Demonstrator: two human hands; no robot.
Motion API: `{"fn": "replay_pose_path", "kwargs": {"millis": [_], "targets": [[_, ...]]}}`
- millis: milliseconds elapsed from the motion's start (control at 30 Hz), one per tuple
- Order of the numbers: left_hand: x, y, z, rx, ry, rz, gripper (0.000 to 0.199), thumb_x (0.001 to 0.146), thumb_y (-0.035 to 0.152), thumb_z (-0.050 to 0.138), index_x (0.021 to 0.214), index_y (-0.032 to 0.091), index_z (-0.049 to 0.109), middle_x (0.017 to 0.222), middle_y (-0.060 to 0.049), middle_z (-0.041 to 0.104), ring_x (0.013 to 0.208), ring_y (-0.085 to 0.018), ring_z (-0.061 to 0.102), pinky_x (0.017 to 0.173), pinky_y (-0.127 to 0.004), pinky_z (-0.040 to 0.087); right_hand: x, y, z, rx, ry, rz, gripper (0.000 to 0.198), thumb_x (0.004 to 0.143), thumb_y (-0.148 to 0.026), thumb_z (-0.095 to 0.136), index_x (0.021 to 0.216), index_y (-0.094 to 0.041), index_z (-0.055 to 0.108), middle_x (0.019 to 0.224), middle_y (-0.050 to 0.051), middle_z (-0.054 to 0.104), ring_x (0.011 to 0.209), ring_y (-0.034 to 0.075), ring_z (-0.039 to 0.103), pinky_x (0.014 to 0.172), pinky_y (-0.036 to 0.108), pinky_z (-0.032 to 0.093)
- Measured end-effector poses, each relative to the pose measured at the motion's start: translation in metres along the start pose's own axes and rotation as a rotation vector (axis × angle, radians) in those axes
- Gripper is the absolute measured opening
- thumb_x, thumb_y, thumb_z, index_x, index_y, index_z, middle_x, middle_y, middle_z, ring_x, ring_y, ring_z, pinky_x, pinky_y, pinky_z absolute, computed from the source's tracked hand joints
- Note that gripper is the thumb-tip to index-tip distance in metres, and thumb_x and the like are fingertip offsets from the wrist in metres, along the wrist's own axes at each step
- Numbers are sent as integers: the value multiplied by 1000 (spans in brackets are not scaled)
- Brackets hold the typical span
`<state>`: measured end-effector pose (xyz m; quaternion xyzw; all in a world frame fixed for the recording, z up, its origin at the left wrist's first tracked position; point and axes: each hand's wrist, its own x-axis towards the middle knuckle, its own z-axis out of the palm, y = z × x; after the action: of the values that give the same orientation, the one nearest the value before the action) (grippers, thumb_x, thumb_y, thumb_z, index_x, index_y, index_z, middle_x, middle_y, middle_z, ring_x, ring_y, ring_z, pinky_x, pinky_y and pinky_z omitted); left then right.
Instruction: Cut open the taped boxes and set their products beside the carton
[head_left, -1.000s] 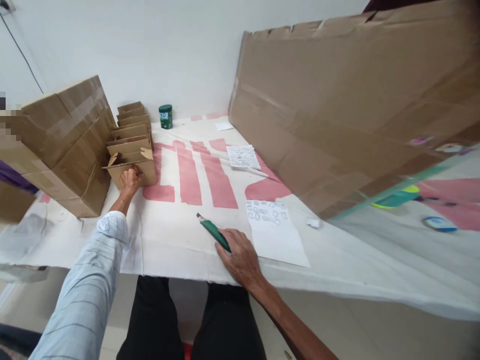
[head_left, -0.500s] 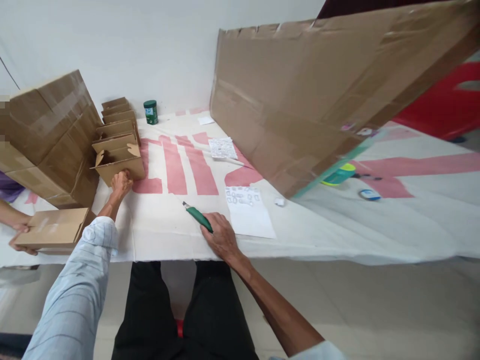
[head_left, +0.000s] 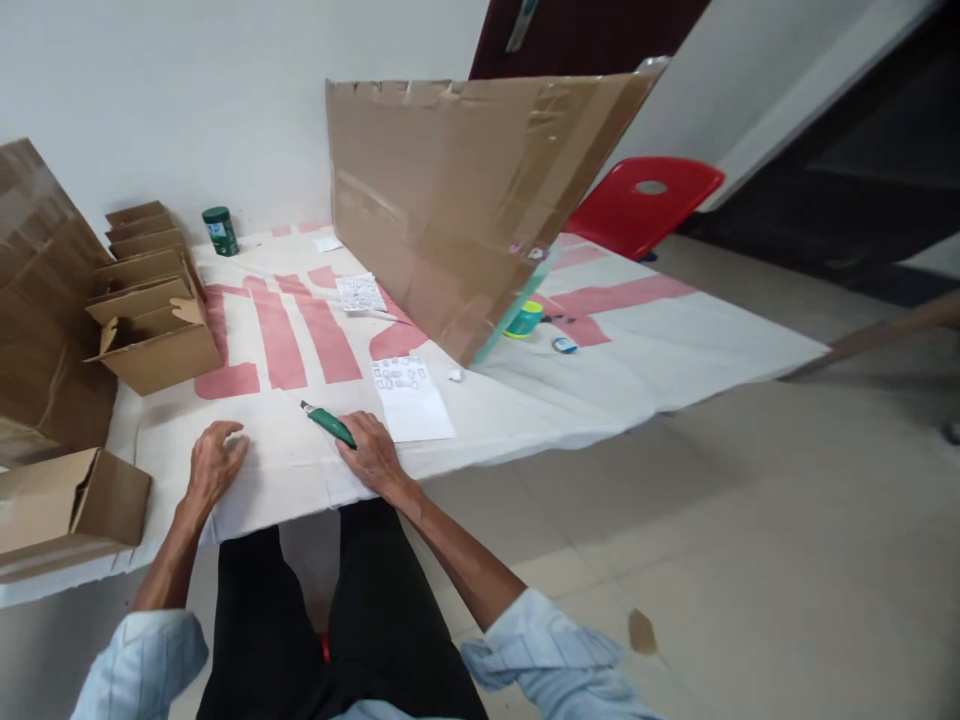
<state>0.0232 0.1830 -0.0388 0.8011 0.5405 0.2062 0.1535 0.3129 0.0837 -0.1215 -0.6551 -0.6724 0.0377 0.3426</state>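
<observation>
My right hand [head_left: 369,452] rests at the front of the table, closed round the green handle of a utility knife [head_left: 330,424]. The knife's tip points left and away from me. My left hand [head_left: 215,462] is over the cloth near the table's front edge, its fingers loosely bent, thumb apart and nothing held. Beyond it stands the nearest of several open cardboard boxes [head_left: 169,362], lined up toward the wall. Beside my right hand lies a white sheet with drawn shapes [head_left: 416,412].
A large cardboard sheet [head_left: 442,200] stands slanted on the table [head_left: 637,365]. At left are a big carton [head_left: 45,330] and a closed box [head_left: 112,505]. A green canister [head_left: 220,232], printed paper [head_left: 361,293] and tape roll [head_left: 525,319] lie further back. A red chair [head_left: 645,210] stands behind.
My left hand has left the front of the nearest open box and come back toward me. The view has swung right; the knife stays in my right hand.
</observation>
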Motion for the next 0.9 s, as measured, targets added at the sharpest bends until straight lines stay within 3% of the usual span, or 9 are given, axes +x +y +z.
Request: {"fn": "replay_pose_path", "kwargs": {"millis": [133, 300, 900], "targets": [[-35, -11, 25, -14, 104, 89, 24, 90, 38, 58, 102, 27, 75, 118, -12, 77, 115, -34, 71, 109, -50, 55, 1, -2, -2, -19, -7, 7, 30, 94, -17, 62, 123, -19, 66, 114, 12, 68, 106, 30, 57, 94, 43, 48], [-44, -21, 42, -32, 219, 152, 25, 91, 38, 58, 97, 23, 77, 120, -13, 77, 116, -34, 70, 109, -51, 54, 2, -1, -2, -20, 4, 2, 30, 93, -15, 62, 123, -21, 66, 113, 10, 68, 106, 29, 57, 95, 41, 47], [-38, -30, 46, -21, 250, 133, 25, 88, 37, 59, 90, 23, 79, 120, -13, 76, 117, -37, 69, 109, -55, 53, 9, -5, 3, -75, 17, -6, 29, 93, -16, 63, 121, -21, 68, 112, 9, 69, 106, 28, 57, 94, 40, 46]]}}
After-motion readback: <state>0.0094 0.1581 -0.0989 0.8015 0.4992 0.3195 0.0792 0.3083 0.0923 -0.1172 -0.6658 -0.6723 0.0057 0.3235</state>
